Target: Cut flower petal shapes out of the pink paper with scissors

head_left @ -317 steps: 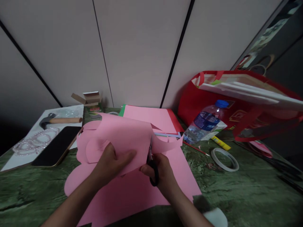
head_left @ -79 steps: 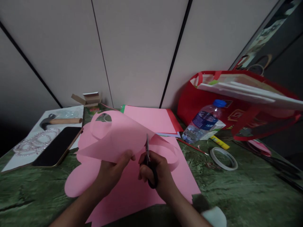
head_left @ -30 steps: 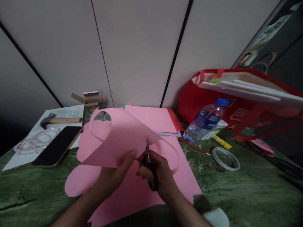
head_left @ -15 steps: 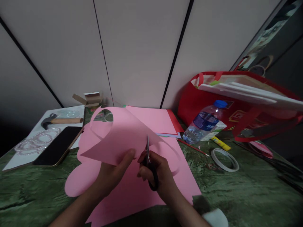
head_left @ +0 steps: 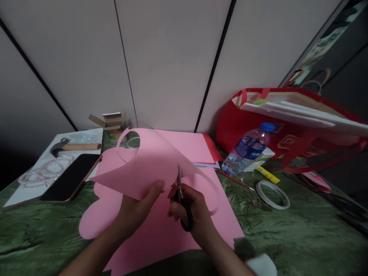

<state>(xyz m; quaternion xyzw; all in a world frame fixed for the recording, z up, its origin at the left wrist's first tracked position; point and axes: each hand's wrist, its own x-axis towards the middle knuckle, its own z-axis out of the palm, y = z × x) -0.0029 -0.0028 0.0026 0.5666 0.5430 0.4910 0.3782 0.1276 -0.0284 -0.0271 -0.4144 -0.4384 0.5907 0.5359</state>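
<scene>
My left hand [head_left: 140,211] is closed on the lower edge of a curling sheet of pink paper [head_left: 149,165], its thumb on top. My right hand [head_left: 192,207] grips black-handled scissors [head_left: 188,218], with fingers in and around the loops. The blades stand upright at the sheet's right edge, and a narrow curved strip hangs off to the right. Beneath both hands lies a larger pink sheet [head_left: 161,245] with notched corners. Rounded pink cut-outs [head_left: 99,216] rest at its left, partly covered by the held sheet.
A black phone [head_left: 70,177], bead strings [head_left: 46,172] and a hammer [head_left: 82,146] lie to the left. At the right are a water bottle [head_left: 244,151], a tape roll [head_left: 273,194], a yellow tube [head_left: 268,174], a red pencil [head_left: 234,179] and a red bag [head_left: 230,119].
The held sheet has turned slightly; its left corner has risen and swung left, and its looped strip has shifted a little right. Both hands have barely moved.
</scene>
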